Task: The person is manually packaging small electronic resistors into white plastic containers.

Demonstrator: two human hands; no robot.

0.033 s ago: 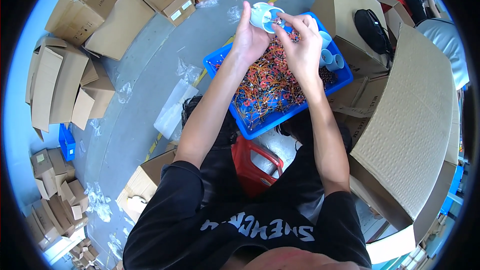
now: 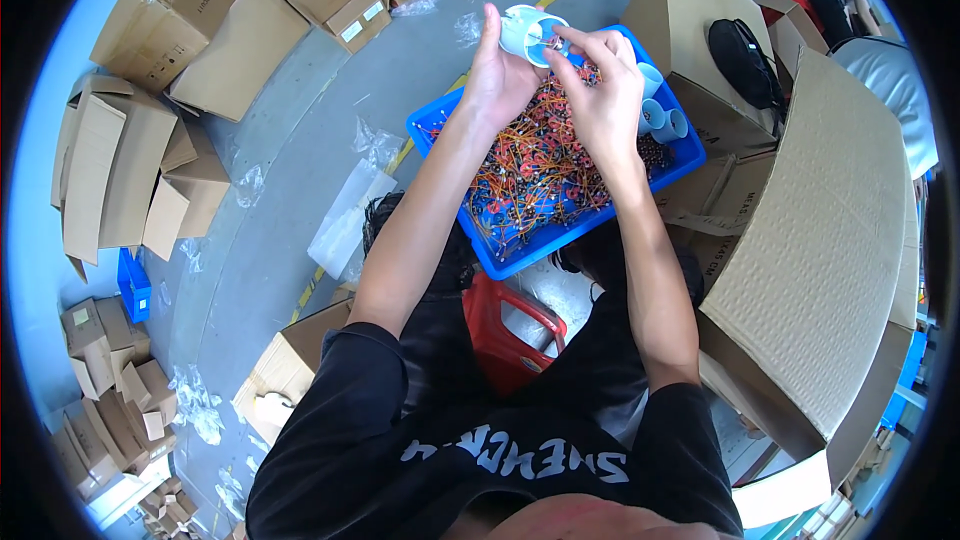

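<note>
Now, upper centre: left hand [image 2: 497, 75] clasped round white cup housing [image 2: 522, 32], right hand [image 2: 603, 90] pinching wired part [image 2: 556, 43] at its mouth, above blue bin [image 2: 440, 125]; no visible shift.

Two hands are seen, the left hand [image 2: 497, 80] and the right hand [image 2: 600, 100], with one white cup-shaped housing [image 2: 522, 32] held between them. One blue tray [image 2: 440, 132] of wired parts [image 2: 530, 180], too many to be counted, is seen. Two pale blue cups [image 2: 662, 120] are counted at its right edge. One red stool [image 2: 505, 335] and one black bag [image 2: 745, 65] are seen.
</note>
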